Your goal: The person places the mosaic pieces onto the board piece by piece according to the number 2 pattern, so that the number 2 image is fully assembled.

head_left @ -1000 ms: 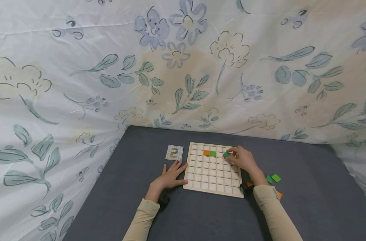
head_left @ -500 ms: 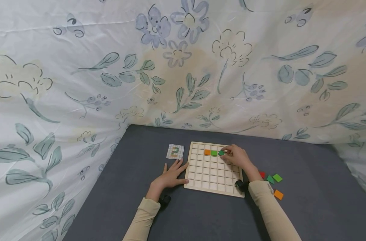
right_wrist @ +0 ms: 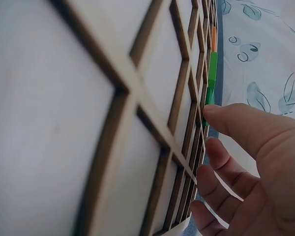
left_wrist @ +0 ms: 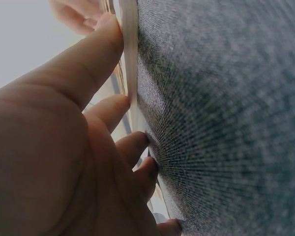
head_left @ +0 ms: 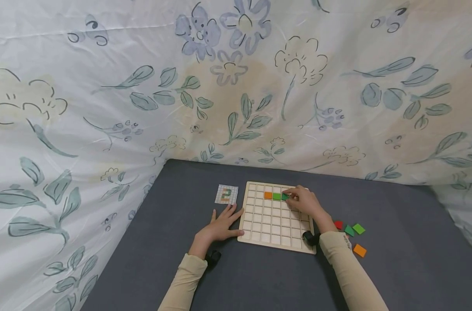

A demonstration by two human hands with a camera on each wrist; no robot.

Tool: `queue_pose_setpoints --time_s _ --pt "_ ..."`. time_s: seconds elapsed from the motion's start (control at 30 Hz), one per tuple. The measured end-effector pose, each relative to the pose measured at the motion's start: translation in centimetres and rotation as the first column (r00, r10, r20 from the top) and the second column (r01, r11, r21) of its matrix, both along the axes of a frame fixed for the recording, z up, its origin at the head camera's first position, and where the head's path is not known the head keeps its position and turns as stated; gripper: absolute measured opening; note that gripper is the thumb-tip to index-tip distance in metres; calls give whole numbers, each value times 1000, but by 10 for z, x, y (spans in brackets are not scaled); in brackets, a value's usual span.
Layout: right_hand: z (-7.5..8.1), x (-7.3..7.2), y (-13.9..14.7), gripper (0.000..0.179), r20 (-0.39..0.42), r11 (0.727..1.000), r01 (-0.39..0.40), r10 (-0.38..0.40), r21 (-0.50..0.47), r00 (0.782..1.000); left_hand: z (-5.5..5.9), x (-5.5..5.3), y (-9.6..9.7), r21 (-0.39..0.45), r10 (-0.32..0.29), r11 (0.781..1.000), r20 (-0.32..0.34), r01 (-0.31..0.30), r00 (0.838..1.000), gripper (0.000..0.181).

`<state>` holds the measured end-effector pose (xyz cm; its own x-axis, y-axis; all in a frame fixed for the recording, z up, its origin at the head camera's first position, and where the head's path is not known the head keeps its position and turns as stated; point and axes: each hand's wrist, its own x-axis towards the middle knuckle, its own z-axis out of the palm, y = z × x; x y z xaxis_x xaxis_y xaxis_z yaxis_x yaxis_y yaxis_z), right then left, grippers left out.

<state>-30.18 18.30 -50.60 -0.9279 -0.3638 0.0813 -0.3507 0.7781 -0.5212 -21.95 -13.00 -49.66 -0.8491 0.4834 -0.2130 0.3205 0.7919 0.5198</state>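
Note:
A square wooden grid board [head_left: 266,225] lies on the dark cloth. An orange tile [head_left: 268,195], a light green tile [head_left: 276,196] and a dark green tile [head_left: 284,197] sit side by side in one upper row. My right hand [head_left: 305,202] pinches the dark green tile at its cell; in the right wrist view the thumb touches that tile [right_wrist: 209,93]. With fingers spread, my left hand [head_left: 219,226] rests at the board's left edge. Its thumb and index fingertip touch the wooden rim [left_wrist: 131,49] in the left wrist view.
A small card [head_left: 226,194] with a coloured grid pattern lies beyond the left hand. Loose tiles lie right of the board: red [head_left: 338,224], dark green [head_left: 349,230], light green [head_left: 358,229] and orange [head_left: 359,250]. A floral curtain [head_left: 236,86] hangs behind the table.
My right hand has moved left with the dark green tile and brought it down beside the light green one. The left hand has stayed at the board's edge.

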Motion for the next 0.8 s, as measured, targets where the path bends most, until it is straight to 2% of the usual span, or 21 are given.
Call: queue_pose_setpoints --time_s 0.4,0.8 --pt "0 1 1 31 -21 1000 11 -11 4 1000 -2 0 0 -1 4 1000 -10 -4 1000 73" --pt "9 8 13 32 -50 1000 -2 0 -24 999 -2 -1 -1 -6 -1 1000 -6 1 1000 73"
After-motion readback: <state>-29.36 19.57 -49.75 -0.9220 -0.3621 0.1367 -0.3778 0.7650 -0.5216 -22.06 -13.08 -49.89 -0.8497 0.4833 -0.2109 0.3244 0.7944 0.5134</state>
